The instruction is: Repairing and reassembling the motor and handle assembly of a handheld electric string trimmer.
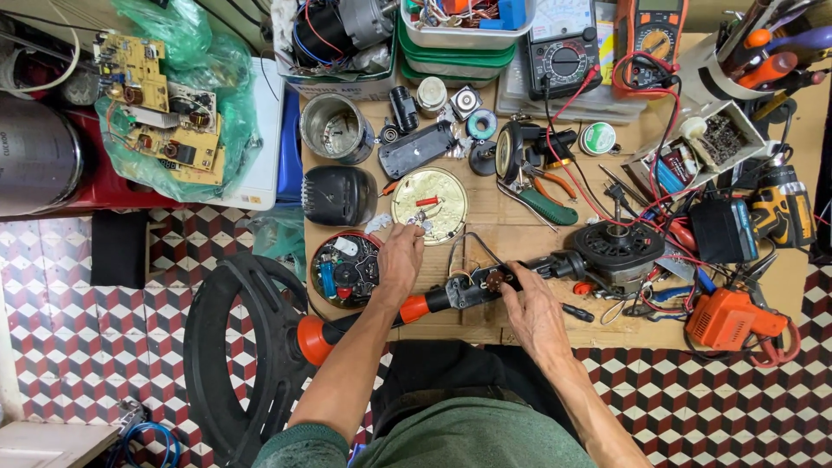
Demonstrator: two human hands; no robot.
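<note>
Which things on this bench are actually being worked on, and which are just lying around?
In hand:
left hand at the round brass plate
right hand on the fan stem
fan motor

Lying about:
multimeter
metal can
cordless drill
circuit boards
green-handled pliers

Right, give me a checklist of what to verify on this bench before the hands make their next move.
1. Left hand on small parts at the edge of the round brass plate: ok.
2. Right hand fingers on the opened black switch section of the orange-and-black pole: ok.
3. What the left hand's fingers pinch: cannot tell.
4. Red test leads trail across the bench near the motor head: not ok, cluttered.
5. Pliers with green handles lie within reach: ok.
</note>
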